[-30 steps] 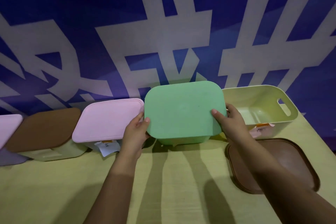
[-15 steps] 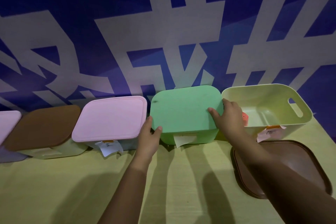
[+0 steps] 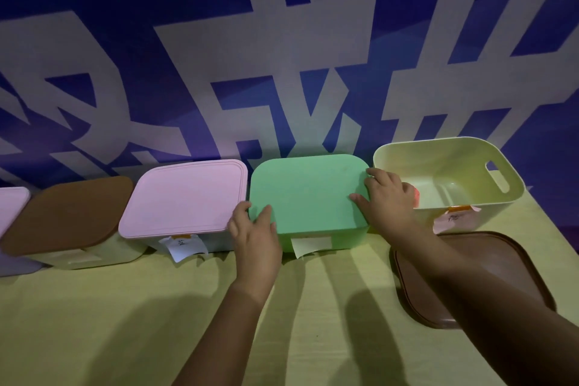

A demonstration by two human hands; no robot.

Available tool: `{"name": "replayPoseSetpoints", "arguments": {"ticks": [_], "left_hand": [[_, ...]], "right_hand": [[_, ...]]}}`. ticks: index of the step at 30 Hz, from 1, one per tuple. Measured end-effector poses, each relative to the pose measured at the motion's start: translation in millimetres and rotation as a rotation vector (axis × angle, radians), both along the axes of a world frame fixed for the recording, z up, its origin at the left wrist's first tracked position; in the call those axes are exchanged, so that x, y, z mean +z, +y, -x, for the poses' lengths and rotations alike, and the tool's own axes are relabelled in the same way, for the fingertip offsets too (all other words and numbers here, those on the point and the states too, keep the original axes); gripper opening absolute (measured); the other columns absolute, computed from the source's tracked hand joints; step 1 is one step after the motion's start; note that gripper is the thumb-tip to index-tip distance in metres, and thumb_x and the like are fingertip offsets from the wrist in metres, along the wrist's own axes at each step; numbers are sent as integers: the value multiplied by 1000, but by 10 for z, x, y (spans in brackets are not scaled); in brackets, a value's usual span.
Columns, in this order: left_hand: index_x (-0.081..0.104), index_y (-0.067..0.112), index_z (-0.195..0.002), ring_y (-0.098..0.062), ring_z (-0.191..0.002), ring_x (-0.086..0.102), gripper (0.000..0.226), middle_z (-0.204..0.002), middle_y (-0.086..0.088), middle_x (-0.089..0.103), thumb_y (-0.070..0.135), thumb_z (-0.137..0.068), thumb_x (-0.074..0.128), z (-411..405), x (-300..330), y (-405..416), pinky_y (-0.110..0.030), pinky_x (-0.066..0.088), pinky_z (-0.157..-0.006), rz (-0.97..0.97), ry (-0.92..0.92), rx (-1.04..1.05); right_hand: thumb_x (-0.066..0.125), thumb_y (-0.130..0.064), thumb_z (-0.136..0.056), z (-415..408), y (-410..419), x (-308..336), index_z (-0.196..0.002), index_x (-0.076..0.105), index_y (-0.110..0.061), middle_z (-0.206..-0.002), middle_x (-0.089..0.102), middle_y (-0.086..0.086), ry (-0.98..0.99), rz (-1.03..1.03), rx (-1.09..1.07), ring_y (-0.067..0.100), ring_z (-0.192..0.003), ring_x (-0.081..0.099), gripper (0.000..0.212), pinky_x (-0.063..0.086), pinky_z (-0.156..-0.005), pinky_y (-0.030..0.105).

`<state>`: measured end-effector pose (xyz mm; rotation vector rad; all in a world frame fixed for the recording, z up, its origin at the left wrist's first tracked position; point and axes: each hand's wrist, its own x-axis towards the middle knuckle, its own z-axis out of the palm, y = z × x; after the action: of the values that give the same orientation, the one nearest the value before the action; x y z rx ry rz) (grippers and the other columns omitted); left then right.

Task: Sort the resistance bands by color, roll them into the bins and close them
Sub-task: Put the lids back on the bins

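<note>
The table (image 3: 94,323) carried a row of bins along its far edge. The open yellow bin (image 3: 507,197) stood at far right, a red band (image 3: 415,196) partly visible inside it. The brown lid (image 3: 501,263) lay flat near it. The green lid (image 3: 308,191) sat on the green bin (image 3: 344,236). The left hand (image 3: 255,238) gripped the lid's near-left corner, thumb on top; the right hand (image 3: 387,197) gripped its right edge.

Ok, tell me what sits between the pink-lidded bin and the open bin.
The green-lidded bin, seen in the head view. The left hand and right hand hold its green lid at either side.
</note>
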<state>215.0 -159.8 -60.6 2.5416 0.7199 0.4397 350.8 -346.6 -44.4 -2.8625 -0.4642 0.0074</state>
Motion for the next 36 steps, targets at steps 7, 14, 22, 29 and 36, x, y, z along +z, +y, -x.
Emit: {"name": "replayPoseSetpoints", "arguments": {"ticks": [7,14,22,29,36], "left_hand": [[32,22,-146,-22,-141,20,59,-156,-3,24,-2,-92,39,-126,37,139,-34,17,-112,-153,249,-143],[38,23,-142,-24,-134,31,54,-150,-3,32,2,-92,45,-213,260,147,-37,24,-107,-159,368,-158],[56,12,-126,-32,-115,48,32,-129,-14,50,14,-95,51,-238,368,-6,-39,37,-95,-47,176,-81],[61,4,-114,-17,-90,54,24,-108,-8,55,3,-91,54,100,4,-1221,-26,42,-83,356,-150,-394],[50,20,-129,-19,-97,57,36,-119,-6,58,15,-94,51,151,-446,-1851,-31,44,-85,1056,343,-116]], "right_hand": [[40,-48,-96,-64,36,22,-129,50,-14,-137,47,0,38,18,26,20,-125,39,49,26,-102,42],[37,-54,-95,21,-100,169,-147,27,-19,-156,21,-1,174,95,145,23,-145,10,64,13,-112,55],[54,-35,-93,580,-782,30,-136,48,-19,-146,39,5,34,-315,-67,26,-136,31,46,28,-107,48],[55,-34,-90,1144,-1594,-338,-129,52,-16,-134,50,9,86,-343,-452,29,-121,45,43,40,-98,42],[56,-40,-89,1226,-2366,-729,-142,34,-17,-145,33,14,374,-347,-786,34,-131,33,61,35,-106,49]]}}
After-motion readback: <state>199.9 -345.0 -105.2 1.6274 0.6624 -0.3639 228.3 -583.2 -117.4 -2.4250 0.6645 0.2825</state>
